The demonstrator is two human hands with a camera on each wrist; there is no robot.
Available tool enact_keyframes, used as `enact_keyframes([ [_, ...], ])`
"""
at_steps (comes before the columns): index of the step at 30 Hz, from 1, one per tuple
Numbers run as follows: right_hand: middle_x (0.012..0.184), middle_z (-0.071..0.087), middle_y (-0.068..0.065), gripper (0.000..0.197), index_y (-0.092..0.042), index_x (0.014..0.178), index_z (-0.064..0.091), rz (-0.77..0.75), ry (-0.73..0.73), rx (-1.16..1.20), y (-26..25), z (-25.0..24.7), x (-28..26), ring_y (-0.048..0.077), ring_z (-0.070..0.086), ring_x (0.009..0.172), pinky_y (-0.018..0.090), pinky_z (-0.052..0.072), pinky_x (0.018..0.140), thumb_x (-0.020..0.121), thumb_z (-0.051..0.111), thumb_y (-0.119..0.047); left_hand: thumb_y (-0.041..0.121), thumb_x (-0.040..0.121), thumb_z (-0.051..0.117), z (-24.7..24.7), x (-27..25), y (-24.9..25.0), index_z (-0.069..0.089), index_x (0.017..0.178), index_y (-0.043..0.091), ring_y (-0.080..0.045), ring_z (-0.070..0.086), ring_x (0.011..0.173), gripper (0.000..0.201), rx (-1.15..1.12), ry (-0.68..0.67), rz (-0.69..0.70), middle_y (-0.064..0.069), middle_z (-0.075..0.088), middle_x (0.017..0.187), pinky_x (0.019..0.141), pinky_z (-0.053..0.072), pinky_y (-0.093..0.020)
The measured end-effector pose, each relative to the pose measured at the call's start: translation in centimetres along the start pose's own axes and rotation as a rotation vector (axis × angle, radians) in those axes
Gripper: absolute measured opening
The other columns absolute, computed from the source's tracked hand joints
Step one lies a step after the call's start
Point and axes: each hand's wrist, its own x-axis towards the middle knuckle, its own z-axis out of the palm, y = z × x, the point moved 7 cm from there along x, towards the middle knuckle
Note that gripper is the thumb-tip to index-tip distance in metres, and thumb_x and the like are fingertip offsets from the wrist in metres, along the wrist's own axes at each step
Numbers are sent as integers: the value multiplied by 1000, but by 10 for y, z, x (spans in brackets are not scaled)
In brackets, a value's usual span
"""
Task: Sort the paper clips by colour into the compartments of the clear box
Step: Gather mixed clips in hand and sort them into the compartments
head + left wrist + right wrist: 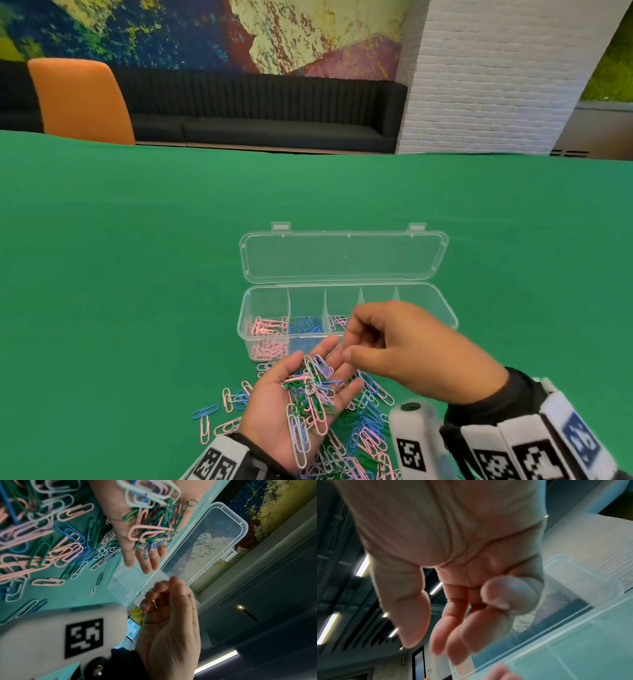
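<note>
Two hands over green table point(137, 274), just in front of clear box point(445, 310) with lid point(342, 257) flipped back flat toward far edge. Left hand point(301, 404) palm up, fingers spread and relaxed, cradling mixed heap of paper clips point(310, 394) — pink, green, blue, pale mint. Right hand point(407, 346) just above left fingertips and box's near wall, fingers loosely curled toward thumb; something thin and pale between fingertips in left wrist view, cannot tell whether a clip is pinched. Leftmost compartment holding pink clips point(267, 327), next one blue clips point(308, 325), third a few pale clips point(337, 322); right-hand compartments hidden behind right hand. Loose pile point(363, 435) scattered on table under and around both hands, toward near edge. Marker-printed wrist bands point(513, 448) on both wrists.
</note>
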Motion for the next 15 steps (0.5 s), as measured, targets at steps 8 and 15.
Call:
enact_keyframes([
  [8, 72, 66, -8, 25, -18, 73, 58, 16, 6, -118, -7, 31, 3, 4, 57, 65, 24, 48, 69, 79, 67, -41, 22, 83, 44, 6, -5, -1, 70, 90, -7, -36, 70, 73, 40, -64, -44, -8, -27, 68, 97, 64, 56, -47],
  [15, 75, 62, -4, 21, -20, 73, 57, 54, 60, -257, -3, 37, 6, 10, 50, 68, 19, 38, 62, 84, 59, -37, 19, 81, 44, 9, -5, 3, 65, 109, -1, -37, 69, 73, 40, 8, -59, 43, -31, 62, 112, 61, 57, -46],
])
